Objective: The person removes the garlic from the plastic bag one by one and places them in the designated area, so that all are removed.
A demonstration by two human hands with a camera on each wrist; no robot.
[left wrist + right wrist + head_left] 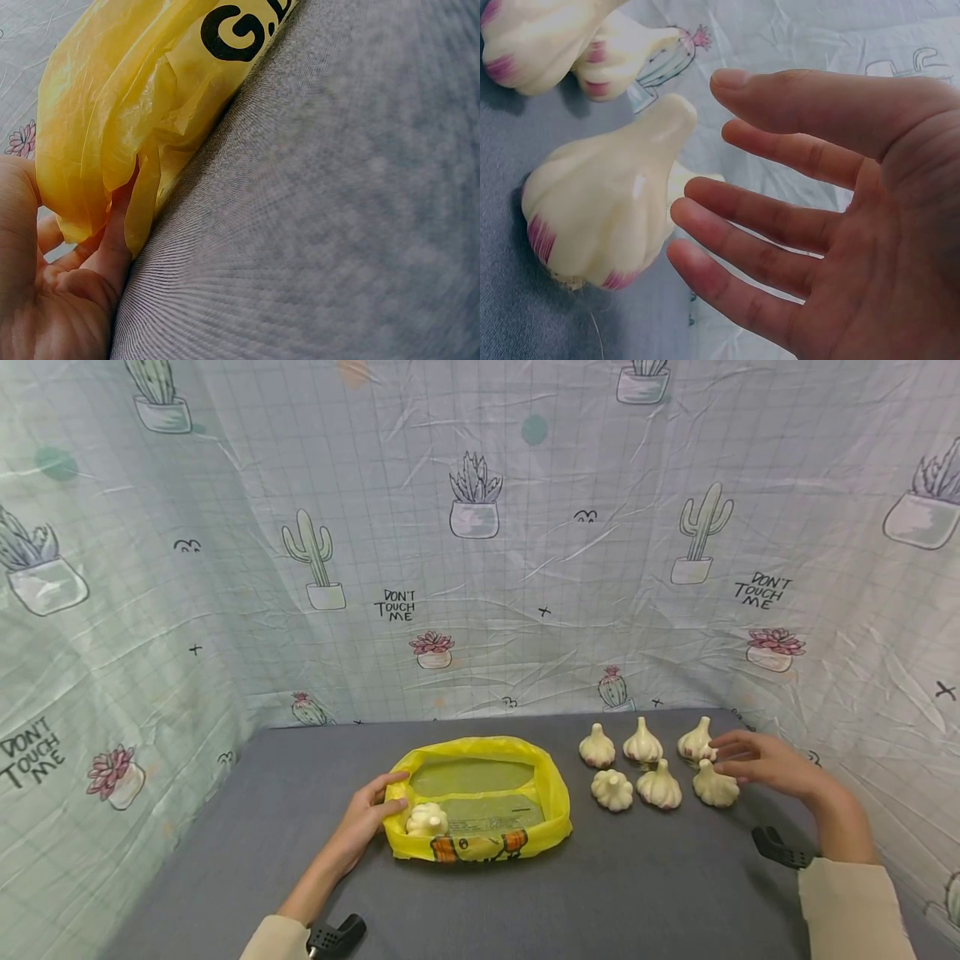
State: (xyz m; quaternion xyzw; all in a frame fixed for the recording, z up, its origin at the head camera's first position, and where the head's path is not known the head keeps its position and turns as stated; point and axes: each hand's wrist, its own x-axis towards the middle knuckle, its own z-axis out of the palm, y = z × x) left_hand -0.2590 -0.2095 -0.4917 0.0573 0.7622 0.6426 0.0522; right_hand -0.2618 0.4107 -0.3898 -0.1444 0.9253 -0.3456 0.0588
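Observation:
A yellow plastic bag point(558, 793) lies with its mouth spread wide on the grey table, one garlic bulb point(426, 820) inside at its left end. At that end my left hand point(365, 817) grips the rim; the left wrist view has thumb and fingers about the crumpled yellow film point(112, 112). To the right stand several garlic bulbs in two rows. My right hand point(772, 766) reaches over the rightmost ones, the back bulb point(696, 742) and the front bulb point(716, 785). Its fingers point(757, 217) are spread and relaxed beside a purple-streaked bulb point(604, 202), holding nothing.
Other garlic bulbs point(612, 790) stand between the bag and my right hand. A patterned cloth point(480, 577) hangs behind and along both sides of the grey table point(480, 910). Black wrist devices point(780, 847) sit at both sleeves.

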